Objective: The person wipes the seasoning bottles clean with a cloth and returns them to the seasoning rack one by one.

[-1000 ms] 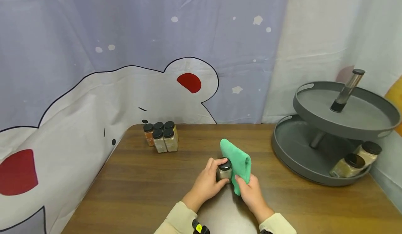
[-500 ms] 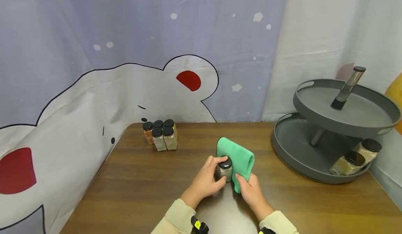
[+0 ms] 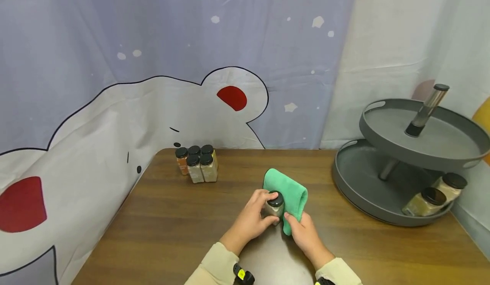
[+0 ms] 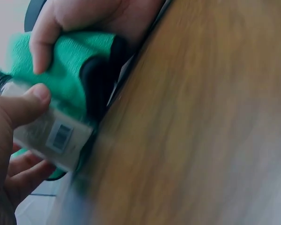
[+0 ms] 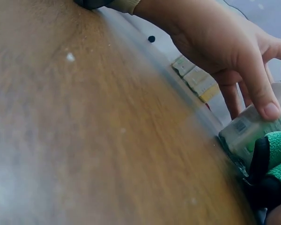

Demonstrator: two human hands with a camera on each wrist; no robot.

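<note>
A square spice jar [image 3: 274, 209] with a black lid stands on the wooden table, its pale contents showing through the side. My left hand [image 3: 250, 220] grips it, thumb on the near side and a finger over the lid. In the left wrist view a barcode label shows on the jar [image 4: 51, 136]. Against the jar's right side lies a folded green cloth [image 3: 291, 193] with dark edging. My right hand [image 3: 304, 234] holds this cloth, thumb on its near face, the other fingers hidden behind it.
Several black-lidded spice jars [image 3: 202, 168] stand grouped at the table's back left. A grey two-tier round tray [image 3: 352, 187] stands at the right, with two spice jars [image 3: 425, 203] on its lower tier. A patterned curtain [image 3: 172, 115] hangs behind the table.
The cloth's upper end has shifted left behind the jar over the last second. Both hands keep their hold, with only slight movement. The head view has shifted a little.
</note>
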